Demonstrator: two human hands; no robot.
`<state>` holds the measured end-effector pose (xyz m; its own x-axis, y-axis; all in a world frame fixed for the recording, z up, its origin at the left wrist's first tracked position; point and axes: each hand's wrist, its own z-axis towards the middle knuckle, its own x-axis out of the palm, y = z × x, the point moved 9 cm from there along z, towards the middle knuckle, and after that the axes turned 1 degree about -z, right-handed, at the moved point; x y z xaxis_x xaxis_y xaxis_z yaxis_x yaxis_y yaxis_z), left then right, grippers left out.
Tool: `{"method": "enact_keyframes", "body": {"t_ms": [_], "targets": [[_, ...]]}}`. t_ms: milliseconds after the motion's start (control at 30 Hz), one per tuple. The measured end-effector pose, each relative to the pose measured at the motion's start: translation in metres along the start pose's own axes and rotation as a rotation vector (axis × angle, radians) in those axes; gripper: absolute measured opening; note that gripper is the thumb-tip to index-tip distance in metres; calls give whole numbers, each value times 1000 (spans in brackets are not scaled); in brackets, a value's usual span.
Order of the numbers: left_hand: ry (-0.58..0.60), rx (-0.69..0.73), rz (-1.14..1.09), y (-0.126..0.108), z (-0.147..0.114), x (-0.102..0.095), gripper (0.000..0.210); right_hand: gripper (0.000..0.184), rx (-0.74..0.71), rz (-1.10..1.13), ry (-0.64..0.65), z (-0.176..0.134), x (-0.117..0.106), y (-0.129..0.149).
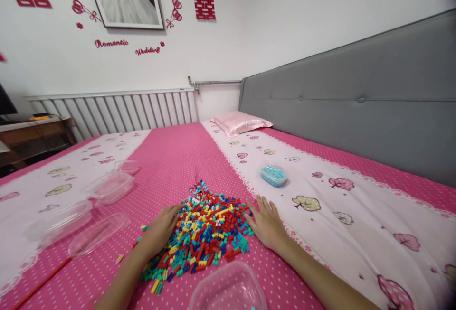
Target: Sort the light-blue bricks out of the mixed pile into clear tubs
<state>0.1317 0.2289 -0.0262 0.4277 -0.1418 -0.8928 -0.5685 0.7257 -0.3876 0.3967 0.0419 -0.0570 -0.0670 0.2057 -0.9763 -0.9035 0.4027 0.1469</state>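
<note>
A loose heap of small toy building bricks (208, 224) in red, yellow, green, blue and white lies on the pink dotted bedsheet. At the heap's left edge rests my left hand (162, 229), fingers stretched forward along the bricks. My right hand (267, 222) lies at the right edge with its fingers apart and their tips by the outer bricks. Neither hand shows a brick held in it. In front, between my forearms, stands a clear plastic tub (228, 284), cut off by the frame's lower edge.
Beyond my right hand sits a lidded clear box with light blue pieces (273, 175). On the left are several clear plastic containers (109, 186), a transparent lid (99, 235) and a thin red stick (42, 282). A pink pillow (240, 123) lies near the grey headboard (342, 96).
</note>
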Motion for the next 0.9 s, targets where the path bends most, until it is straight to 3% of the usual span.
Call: {"method": "enact_keyframes", "body": {"t_ms": [433,900], "targets": [[28,-7,9,-6,0,-1,57,58,0,-9,-5,0,1,0],[-33,43,-6,-20,0,-11,47,57,-1,1,-5,0,0,0]]}}
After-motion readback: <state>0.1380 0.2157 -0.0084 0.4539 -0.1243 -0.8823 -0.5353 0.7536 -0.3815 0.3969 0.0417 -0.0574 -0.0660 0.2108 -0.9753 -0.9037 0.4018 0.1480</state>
